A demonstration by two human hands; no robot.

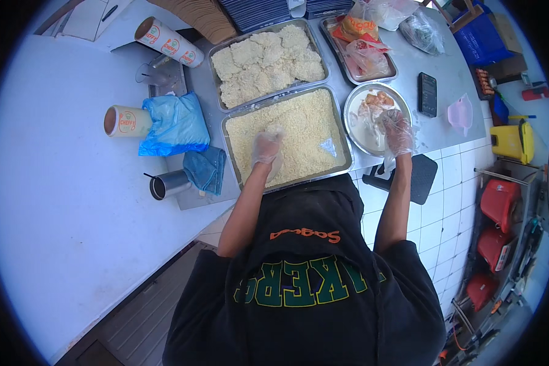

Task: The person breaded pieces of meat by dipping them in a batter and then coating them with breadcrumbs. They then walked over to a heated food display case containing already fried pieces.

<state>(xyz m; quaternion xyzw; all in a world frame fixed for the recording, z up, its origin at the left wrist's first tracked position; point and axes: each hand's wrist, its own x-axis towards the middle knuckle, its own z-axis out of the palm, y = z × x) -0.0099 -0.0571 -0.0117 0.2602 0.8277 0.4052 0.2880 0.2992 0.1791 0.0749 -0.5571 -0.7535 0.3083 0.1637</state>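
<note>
My left hand, in a clear plastic glove, touches a crumb-covered piece in a metal tray of pale breadcrumbs; its grip is not plain. A second tray behind it holds several crumb-coated flat pieces. My right hand, gloved too, is over the right side of a round metal pan with white batter, beside raw meat pieces. Whether its fingers hold meat cannot be made out. A small whitish scrap lies on the crumbs.
At left are a blue plastic bag, two printed rolls, a steel tumbler and a blue cloth. At right are a phone, a pink plastic scoop and a tray with plastic bags. A black stool stands below the table.
</note>
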